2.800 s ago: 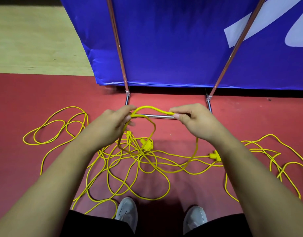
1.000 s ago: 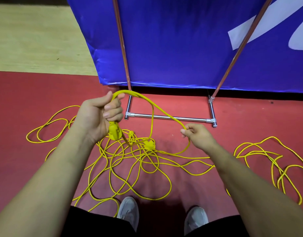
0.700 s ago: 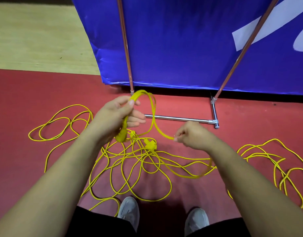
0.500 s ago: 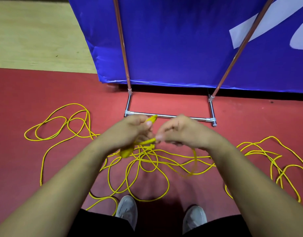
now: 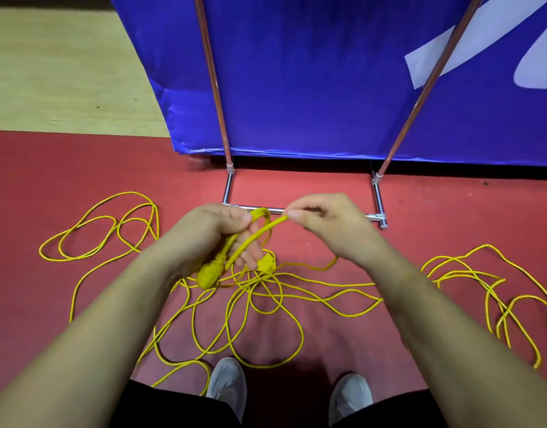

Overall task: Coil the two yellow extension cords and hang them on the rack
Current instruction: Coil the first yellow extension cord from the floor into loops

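Two thin yellow extension cords [image 5: 263, 278] lying tangled on red floor [image 5: 435, 208], just before chrome tubular rack base [image 5: 377, 199]. Left hand [image 5: 210, 233] gripping one cord end, fingers curled round it, yellow plug [image 5: 209, 274] hanging below palm. Right hand [image 5: 324, 227] pinching same cord between thumb and forefinger.

Two hands are counted: left hand [image 5: 204, 236], right hand [image 5: 327, 227]. Two yellow plugs [image 5: 208, 275], two grey shoes [image 5: 227, 384], one rack [image 5: 378, 199] and one blue banner [image 5: 312, 72] are shown. The tangled yellow cords [image 5: 254, 237] cannot be counted separately.
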